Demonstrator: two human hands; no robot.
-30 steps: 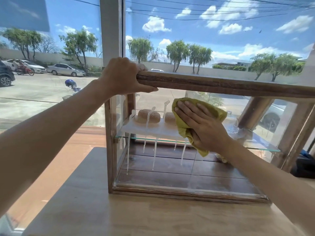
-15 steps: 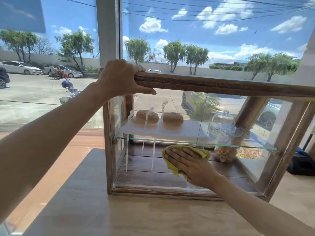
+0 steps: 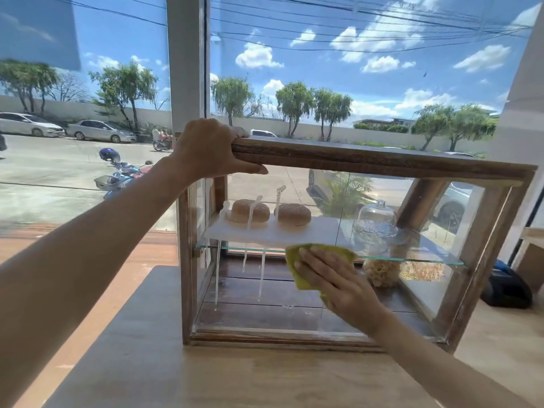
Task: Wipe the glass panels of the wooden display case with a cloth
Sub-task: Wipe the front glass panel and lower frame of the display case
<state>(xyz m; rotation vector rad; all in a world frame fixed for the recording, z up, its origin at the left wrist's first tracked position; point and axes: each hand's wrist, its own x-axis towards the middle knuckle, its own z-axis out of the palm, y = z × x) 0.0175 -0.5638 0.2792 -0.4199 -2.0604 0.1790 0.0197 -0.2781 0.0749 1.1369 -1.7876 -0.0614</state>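
Note:
A wooden display case point(image 3: 368, 160) with glass panels stands on a wooden table point(image 3: 235, 378). My left hand point(image 3: 206, 148) grips the top left corner of its frame. My right hand point(image 3: 332, 278) presses a yellow-green cloth point(image 3: 297, 254) flat against the front glass panel point(image 3: 265, 290), at mid height near the glass shelf. White streaks of cleaning liquid point(image 3: 260, 278) run down the left part of that glass. Inside, two buns point(image 3: 250, 212) lie on a white board on the shelf, beside a glass dome point(image 3: 375, 222).
A large window point(image 3: 353, 69) and its white post point(image 3: 185, 60) stand right behind the case. A dark object point(image 3: 506, 287) lies on the floor at right, next to a wooden piece of furniture point(image 3: 532, 248). The table extends toward me in front of the case.
My right hand slid the cloth from the upper middle of the front glass down to the lower part, then slightly up and to the right. My left hand kept its grip.

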